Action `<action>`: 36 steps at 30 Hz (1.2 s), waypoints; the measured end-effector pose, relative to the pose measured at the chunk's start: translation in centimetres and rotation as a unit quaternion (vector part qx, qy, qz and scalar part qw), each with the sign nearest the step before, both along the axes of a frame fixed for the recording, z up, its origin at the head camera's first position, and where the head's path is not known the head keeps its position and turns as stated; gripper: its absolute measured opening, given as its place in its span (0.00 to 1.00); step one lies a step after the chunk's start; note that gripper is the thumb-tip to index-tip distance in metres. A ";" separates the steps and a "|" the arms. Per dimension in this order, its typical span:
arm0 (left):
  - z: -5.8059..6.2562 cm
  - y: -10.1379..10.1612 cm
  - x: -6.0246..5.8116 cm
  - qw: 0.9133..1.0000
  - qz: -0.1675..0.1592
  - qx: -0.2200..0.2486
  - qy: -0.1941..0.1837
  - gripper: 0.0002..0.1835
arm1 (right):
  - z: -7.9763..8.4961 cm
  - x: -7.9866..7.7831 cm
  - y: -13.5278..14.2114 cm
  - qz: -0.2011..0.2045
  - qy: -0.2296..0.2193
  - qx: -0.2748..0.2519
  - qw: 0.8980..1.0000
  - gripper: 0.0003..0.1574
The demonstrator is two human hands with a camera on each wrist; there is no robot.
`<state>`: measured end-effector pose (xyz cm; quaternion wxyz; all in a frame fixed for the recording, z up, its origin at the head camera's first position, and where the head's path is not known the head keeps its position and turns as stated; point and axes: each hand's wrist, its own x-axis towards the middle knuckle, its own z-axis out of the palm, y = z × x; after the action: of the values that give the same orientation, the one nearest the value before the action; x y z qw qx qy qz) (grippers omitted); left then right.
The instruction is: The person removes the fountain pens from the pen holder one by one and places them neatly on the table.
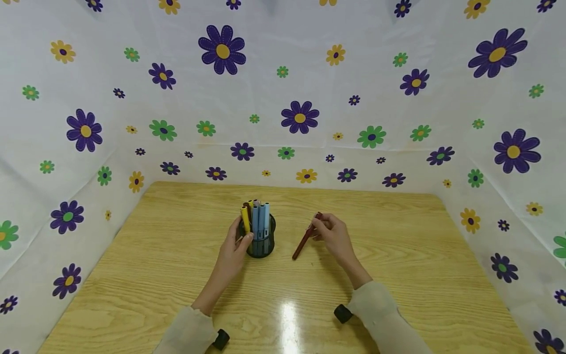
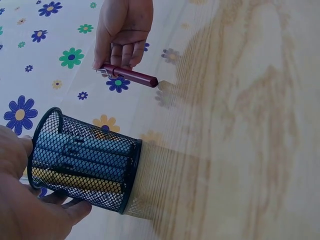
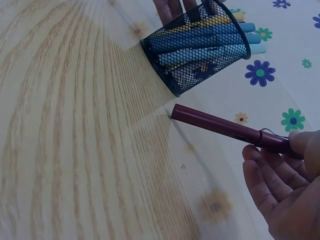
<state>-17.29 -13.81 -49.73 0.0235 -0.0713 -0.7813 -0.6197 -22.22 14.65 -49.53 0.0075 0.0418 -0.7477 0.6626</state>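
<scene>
A black mesh pen holder (image 1: 261,248) stands on the table, filled with several markers (image 1: 261,221) in blue, yellow and brown. My left hand (image 1: 234,246) grips its left side, thumb in front, fingers partly hidden behind the mesh. To the right of the holder, my right hand (image 1: 332,236) pinches a dark red pen (image 1: 305,241) near its clip end. The pen slants down to the left, its lower end close to the tabletop; in the right wrist view the pen (image 3: 215,122) is apart from the mesh holder (image 3: 200,50).
The wooden table (image 1: 398,255) reaches back to a white cloth (image 1: 265,98) printed with purple, yellow and green flowers, which surrounds it at the back and sides. Black wrist devices (image 1: 343,313) sit at both cuffs. A bright light reflection lies on the front of the tabletop.
</scene>
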 end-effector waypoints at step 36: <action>-0.2 0.0 -0.1 1.000 0.009 0.003 -0.003 0.37 | -0.7 -1.8 -4.3 0.017 -0.067 0.008 0.998 0.18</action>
<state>-17.35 -13.77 -49.89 0.0270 -0.0630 -0.7804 -0.6216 -24.00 10.38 -50.26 -0.0540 0.0104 -0.7509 0.6581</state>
